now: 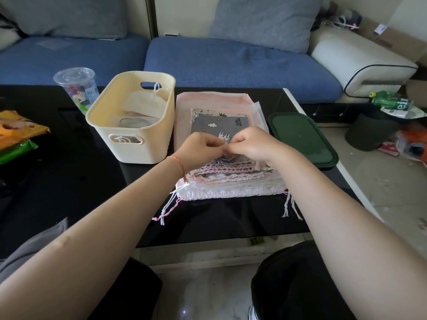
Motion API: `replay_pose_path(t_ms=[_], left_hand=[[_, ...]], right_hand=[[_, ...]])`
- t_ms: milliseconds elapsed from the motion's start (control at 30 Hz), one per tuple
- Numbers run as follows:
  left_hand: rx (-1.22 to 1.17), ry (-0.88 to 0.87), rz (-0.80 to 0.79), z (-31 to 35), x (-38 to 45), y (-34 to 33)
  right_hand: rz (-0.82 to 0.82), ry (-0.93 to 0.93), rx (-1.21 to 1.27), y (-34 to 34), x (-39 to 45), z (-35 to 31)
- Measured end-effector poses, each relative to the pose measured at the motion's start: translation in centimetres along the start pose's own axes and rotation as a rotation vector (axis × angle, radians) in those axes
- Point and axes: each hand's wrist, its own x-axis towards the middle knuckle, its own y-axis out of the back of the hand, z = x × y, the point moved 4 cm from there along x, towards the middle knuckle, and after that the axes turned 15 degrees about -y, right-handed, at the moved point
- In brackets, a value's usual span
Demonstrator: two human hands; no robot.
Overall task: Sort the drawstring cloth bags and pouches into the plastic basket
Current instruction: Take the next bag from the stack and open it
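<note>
Carefully, both your hands, left hand (200, 146) and right hand (248, 144), pinch the grey unicorn pouch (219, 127) at its gathered edge, so lifting it fast may drag the stack of bags (231, 179) beneath, away from the cream plastic basket (129, 125).

On the black table (69, 181) before you, a clear lidded plastic cup (76, 86) stands at far left, snack packets (18, 132) lie at the left edge, and a dark green lid (302, 139) rests right. Behind runs a blue sofa (231, 63); a green bottle (390, 101) lies on clutter at right.

1. Your left hand (201, 150) and right hand (250, 144) cover the grey pouch's (221, 125) gathered mouth.
2. The snack packets (16, 132) are cut by the frame's left edge.
3. The cup's (77, 88) label is too small to read.
</note>
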Motion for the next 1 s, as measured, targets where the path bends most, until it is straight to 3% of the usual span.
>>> replay_pose_path(t_ms=[167, 267, 367, 567, 767, 1000], left_hand=[[0.087, -0.099, -0.030, 0.2, 0.0, -0.1], [0.144, -0.067, -0.029, 0.1, 0.2, 0.0], [0.000, -0.036, -0.024, -0.2, 0.1, 0.1], [-0.161, 0.169, -0.084, -0.5, 0.0, 0.2], [-0.149, 0.214, -0.099, 0.0, -0.1, 0.3], [-0.100, 0.169, -0.122, -0.6, -0.2, 0.1]], right_hand=[[-0.032, 0.038, 0.215, 0.2, -0.3, 0.0], [-0.092, 0.056, 0.520, 0.7, -0.3, -0.2], [-0.142, 0.116, 0.747, 1.6, -0.2, -0.3], [0.134, 0.166, 0.148, -0.1, 0.0, -0.2], [0.214, 0.277, -0.086, -1.4, 0.5, -0.7], [0.180, 0.263, -0.198, -1.7, 0.4, -0.8]])
